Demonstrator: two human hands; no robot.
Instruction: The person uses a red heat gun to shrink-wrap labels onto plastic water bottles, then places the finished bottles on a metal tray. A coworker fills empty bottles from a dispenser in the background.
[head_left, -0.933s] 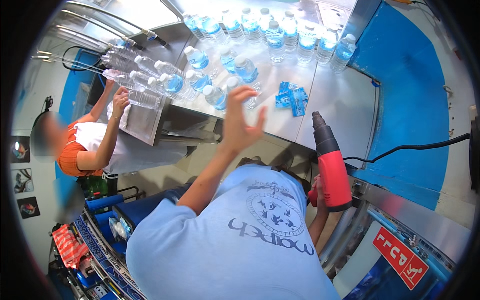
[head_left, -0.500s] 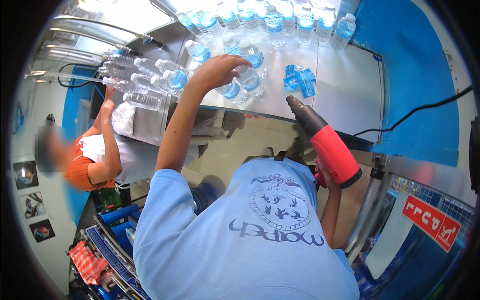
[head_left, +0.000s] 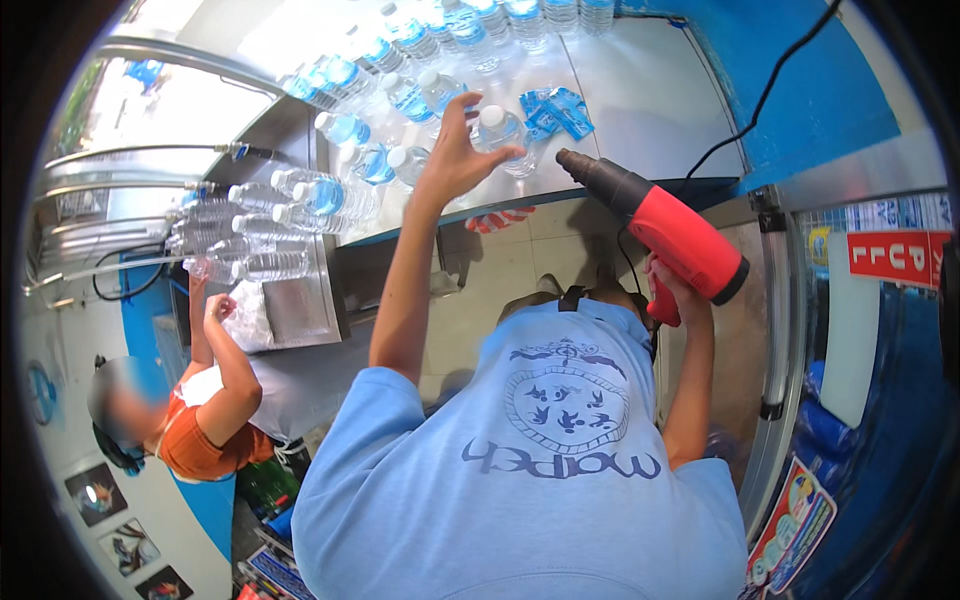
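Note:
My left hand (head_left: pixel 462 160) reaches over the metal counter with thumb and fingers spread. Between them stands an upright clear bottle (head_left: pixel 505 138) with a white cap; whether the fingertips touch it I cannot tell. More clear bottles, several with blue labels, stand just left of this hand, among them a labelled bottle (head_left: pixel 408 98). My right hand (head_left: pixel 678 288) is wrapped round the handle of a red and black heat gun (head_left: pixel 690 240). Its nozzle points up and left, toward the counter's near edge. Flat blue plastic labels (head_left: pixel 556 112) lie in a small pile right of the bottle.
Rows of labelled bottles (head_left: pixel 465 30) fill the back of the counter (head_left: pixel 645 110). At left, a co-worker in orange (head_left: pixel 215 420) handles bottles (head_left: pixel 270 265) lying on a metal surface near hoses. A black cord (head_left: pixel 765 95) crosses at right, beside a door frame (head_left: pixel 785 370).
My left hand has gone from bent fingers over a bottle to a wide spread beside one. The heat gun remains in my right hand. The whole view has shifted.

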